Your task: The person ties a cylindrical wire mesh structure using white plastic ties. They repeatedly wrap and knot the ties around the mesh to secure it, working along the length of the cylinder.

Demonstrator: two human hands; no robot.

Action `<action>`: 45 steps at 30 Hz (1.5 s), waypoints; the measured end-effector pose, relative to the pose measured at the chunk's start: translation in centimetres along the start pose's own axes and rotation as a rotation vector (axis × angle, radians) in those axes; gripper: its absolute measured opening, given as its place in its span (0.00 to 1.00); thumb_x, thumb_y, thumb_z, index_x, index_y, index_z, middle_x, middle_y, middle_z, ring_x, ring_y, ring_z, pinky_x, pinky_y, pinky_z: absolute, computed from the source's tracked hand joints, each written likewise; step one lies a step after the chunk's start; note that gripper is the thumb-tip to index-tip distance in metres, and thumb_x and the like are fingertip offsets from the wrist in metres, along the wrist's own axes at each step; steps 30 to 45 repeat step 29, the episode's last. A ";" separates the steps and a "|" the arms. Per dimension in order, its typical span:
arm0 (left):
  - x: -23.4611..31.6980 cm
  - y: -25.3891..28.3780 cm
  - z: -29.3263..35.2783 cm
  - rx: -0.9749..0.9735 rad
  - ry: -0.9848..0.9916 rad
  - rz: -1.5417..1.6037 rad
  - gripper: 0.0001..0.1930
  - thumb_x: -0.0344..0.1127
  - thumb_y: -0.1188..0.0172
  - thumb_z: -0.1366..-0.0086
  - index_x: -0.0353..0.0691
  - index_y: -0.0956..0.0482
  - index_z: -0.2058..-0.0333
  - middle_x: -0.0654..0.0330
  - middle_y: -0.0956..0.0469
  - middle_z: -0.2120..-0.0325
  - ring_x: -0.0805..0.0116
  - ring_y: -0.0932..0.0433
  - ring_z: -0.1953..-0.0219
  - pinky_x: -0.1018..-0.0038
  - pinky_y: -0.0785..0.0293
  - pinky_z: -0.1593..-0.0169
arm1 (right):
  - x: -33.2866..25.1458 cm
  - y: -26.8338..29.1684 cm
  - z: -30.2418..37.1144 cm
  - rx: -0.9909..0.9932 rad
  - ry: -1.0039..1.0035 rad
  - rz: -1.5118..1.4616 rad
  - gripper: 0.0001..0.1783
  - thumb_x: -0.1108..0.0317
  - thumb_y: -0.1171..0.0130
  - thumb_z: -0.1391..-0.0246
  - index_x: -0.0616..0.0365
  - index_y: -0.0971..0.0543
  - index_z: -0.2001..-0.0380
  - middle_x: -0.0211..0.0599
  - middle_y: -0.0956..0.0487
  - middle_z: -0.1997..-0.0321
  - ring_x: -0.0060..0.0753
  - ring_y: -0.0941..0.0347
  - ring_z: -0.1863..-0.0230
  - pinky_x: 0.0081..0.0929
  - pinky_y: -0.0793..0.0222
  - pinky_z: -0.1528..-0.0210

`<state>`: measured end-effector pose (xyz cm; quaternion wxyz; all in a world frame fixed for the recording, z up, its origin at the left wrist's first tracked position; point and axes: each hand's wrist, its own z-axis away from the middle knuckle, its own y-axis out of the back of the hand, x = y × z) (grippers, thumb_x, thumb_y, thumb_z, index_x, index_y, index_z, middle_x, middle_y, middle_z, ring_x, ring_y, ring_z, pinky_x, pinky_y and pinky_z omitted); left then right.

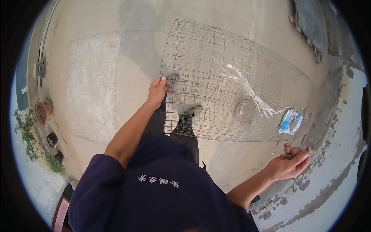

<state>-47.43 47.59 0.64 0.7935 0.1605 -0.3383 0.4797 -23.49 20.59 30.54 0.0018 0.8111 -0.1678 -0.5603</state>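
A roll of wire mesh (208, 77), bent into a long open tube, lies in front of me and reaches off to the right. My left hand (157, 92) is closed on its left edge, thumb and fingers pinching the end wires. A bunch of white plastic strips (251, 92) rests on top of the mesh. Out to the right, apart from the mesh, my right hand (291, 162) has its fingers curled and pinched. A thin pale strand (313, 153) sticks out by its fingertips; its kind is hard to make out.
A blue and white packet (290, 122) sits at the mesh's right end, and a round coil of wire (244, 111) shows through the grid. My shoes (192, 111) are seen through the mesh. Flowerpots (40, 113) and plants (27, 135) line the left; a wall (332, 154) runs along the right.
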 end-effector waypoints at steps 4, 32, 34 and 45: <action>-1.3 1.0 -1.3 -0.040 -0.037 0.025 0.19 0.48 0.52 0.18 0.38 0.25 0.63 0.65 0.28 0.78 0.67 0.16 0.73 0.70 0.17 0.64 | 1.4 -4.4 5.5 -0.617 -0.439 0.121 0.19 0.65 0.48 0.24 0.61 0.25 0.37 0.21 0.33 0.76 0.13 0.41 0.78 0.15 0.43 0.76; -1.7 -0.6 -0.1 0.121 -0.231 0.021 0.18 0.42 0.48 0.20 0.38 0.21 0.41 0.56 0.16 0.61 0.71 0.16 0.66 0.71 0.16 0.66 | 11.6 -26.1 22.5 -1.707 0.577 0.745 0.10 0.60 0.35 0.42 0.51 0.10 0.64 0.47 0.16 0.60 0.52 0.16 0.61 0.45 0.21 0.58; -1.7 -0.6 -0.1 0.121 -0.231 0.021 0.18 0.42 0.48 0.20 0.38 0.21 0.41 0.56 0.16 0.61 0.71 0.16 0.66 0.71 0.16 0.66 | 11.6 -26.1 22.5 -1.707 0.577 0.745 0.10 0.60 0.35 0.42 0.51 0.10 0.64 0.47 0.16 0.60 0.52 0.16 0.61 0.45 0.21 0.58; -1.7 -0.6 -0.1 0.121 -0.231 0.021 0.18 0.42 0.48 0.20 0.38 0.21 0.41 0.56 0.16 0.61 0.71 0.16 0.66 0.71 0.16 0.66 | 11.6 -26.1 22.5 -1.707 0.577 0.745 0.10 0.60 0.35 0.42 0.51 0.10 0.64 0.47 0.16 0.60 0.52 0.16 0.61 0.45 0.21 0.58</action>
